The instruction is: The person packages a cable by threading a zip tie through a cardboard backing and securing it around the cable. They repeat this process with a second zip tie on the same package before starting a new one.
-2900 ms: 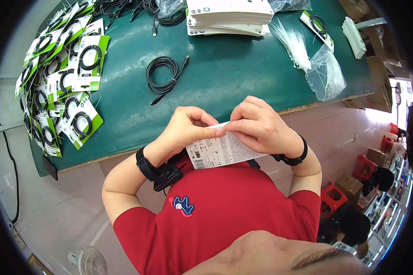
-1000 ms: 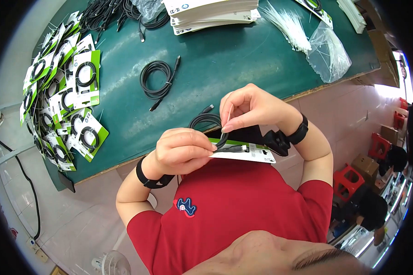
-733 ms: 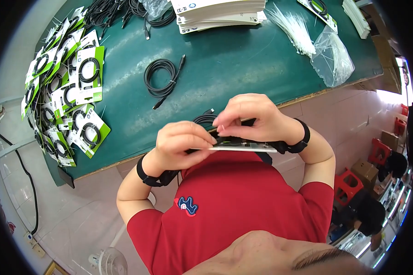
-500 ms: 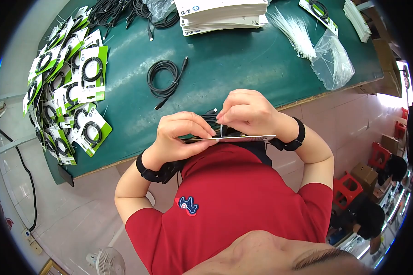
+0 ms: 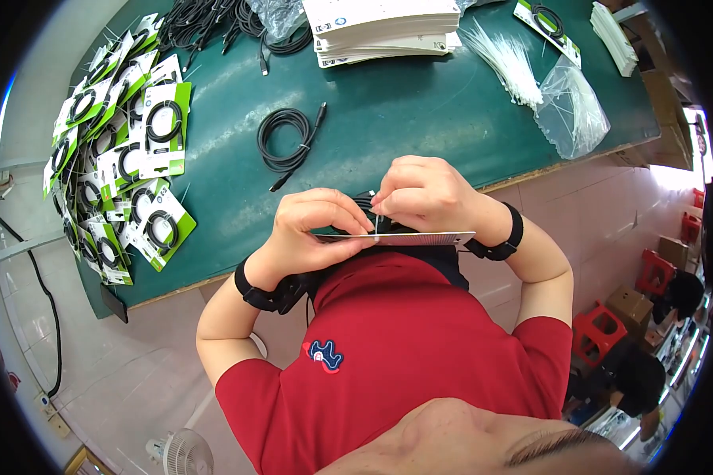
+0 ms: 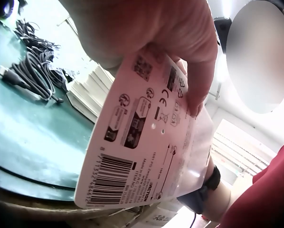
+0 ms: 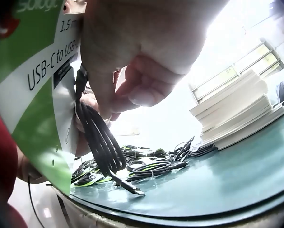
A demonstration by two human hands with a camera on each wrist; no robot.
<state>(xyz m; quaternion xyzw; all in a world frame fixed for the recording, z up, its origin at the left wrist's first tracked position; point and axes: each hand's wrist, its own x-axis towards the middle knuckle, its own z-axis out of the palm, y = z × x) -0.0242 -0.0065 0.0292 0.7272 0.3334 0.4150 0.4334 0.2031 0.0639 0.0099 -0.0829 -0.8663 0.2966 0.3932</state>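
Pinches flat green-and-white cardboard card (image 6: 144, 142) in left hand (image 5: 309, 228), thin white plastic tie (image 5: 377, 224) in right hand (image 5: 428, 194), beside coiled black cable (image 7: 101, 137) at card's green front; could bend card by overpulling tie.

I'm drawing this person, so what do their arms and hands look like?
The left hand and right hand are bare, with no gloves. A black strap goes round each wrist, with a chunky black box attached. The short sleeves are red, ending above the elbows.
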